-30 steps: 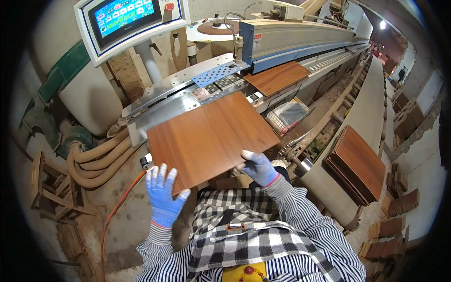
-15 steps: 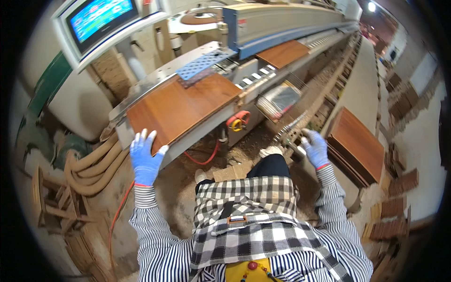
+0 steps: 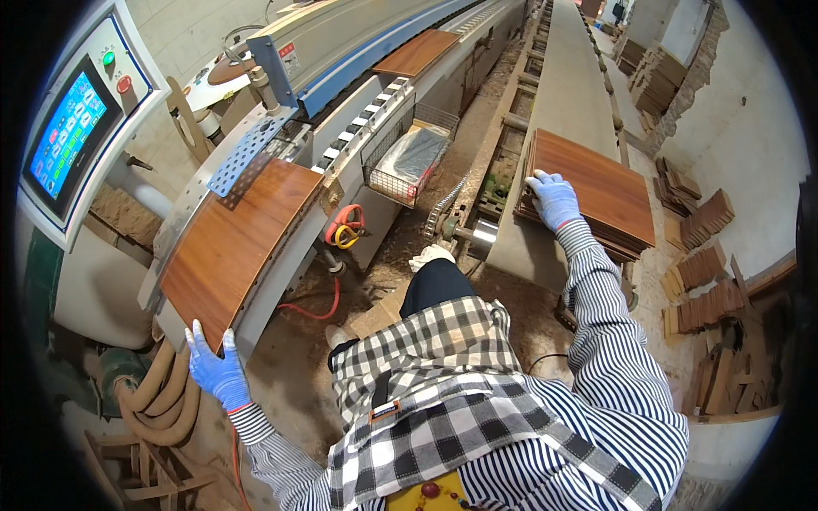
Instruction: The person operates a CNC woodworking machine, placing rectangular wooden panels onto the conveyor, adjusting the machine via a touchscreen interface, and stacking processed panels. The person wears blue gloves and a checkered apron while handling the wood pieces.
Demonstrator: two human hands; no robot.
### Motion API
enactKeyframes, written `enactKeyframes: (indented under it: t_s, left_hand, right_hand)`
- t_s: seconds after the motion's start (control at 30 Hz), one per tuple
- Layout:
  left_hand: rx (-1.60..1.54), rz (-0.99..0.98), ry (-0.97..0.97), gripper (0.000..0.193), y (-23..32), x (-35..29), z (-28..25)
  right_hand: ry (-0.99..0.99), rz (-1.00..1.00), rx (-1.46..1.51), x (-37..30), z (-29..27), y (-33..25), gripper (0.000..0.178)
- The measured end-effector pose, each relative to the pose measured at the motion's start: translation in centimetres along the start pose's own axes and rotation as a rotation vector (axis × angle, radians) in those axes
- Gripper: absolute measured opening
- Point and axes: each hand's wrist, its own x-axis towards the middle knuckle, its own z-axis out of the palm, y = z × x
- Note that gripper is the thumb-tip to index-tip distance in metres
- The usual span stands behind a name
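A reddish-brown wood panel (image 3: pixel 239 230) lies on the machine's infeed table, its far end beneath a blue perforated plate (image 3: pixel 245 156). At its near corner is my left hand (image 3: pixel 218 371), in a blue glove, fingers spread and fingertips against the panel's edge. On my right, my gloved right hand (image 3: pixel 554 201) has its fingers bent over the left edge of a stack of similar wood panels (image 3: pixel 596 183), at the top panel. Its fingertips are partly hidden against that edge. The stack sits on the end of a belt conveyor (image 3: pixel 573 77).
Another panel (image 3: pixel 416 53) lies farther along the machine beside its blue beam. A wire basket (image 3: pixel 411 157) and orange-and-yellow-handled scissors (image 3: pixel 345 228) hang on the machine's side. A control screen (image 3: pixel 72 140) stands at left, above ribbed hoses (image 3: pixel 162 400). A metal roller (image 3: pixel 484 237) juts out near my knee.
My right hand has moved from open air beside the stack onto its left edge. My view has turned rightward. My left hand stays at the panel's near corner.
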Motion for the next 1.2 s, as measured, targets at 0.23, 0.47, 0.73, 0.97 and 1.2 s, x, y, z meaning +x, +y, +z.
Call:
enactKeyframes:
  t_s: [0.23,0.47,0.73,0.97,1.2]
  left_hand:
    - [-0.116,0.048,0.053,0.065,-0.1,-0.4,-0.7]
    - [-0.156,0.037,0.037,0.065,-0.3,-0.7,-0.9]
    - [-0.167,0.071,0.067,0.064,-1.1,-1.3,-0.5]
    - [-0.313,0.096,0.004,0.056,-2.0,-1.2,-1.4]
    - [-0.452,0.064,-0.046,0.048,-2.6,-1.4,-2.1]
  right_hand:
    - [0.289,0.016,0.052,-5.3,0.3,-1.7,0.035]
    - [0.213,0.362,0.877,-11.9,5.4,-4.3,0.022]
    - [0.356,1.142,2.086,-9.0,6.7,4.5,0.043]
    - [0.381,1.244,2.121,-10.8,3.9,-1.4,0.04]
    - [0.682,1.291,2.024,-12.0,6.4,2.9,0.037]
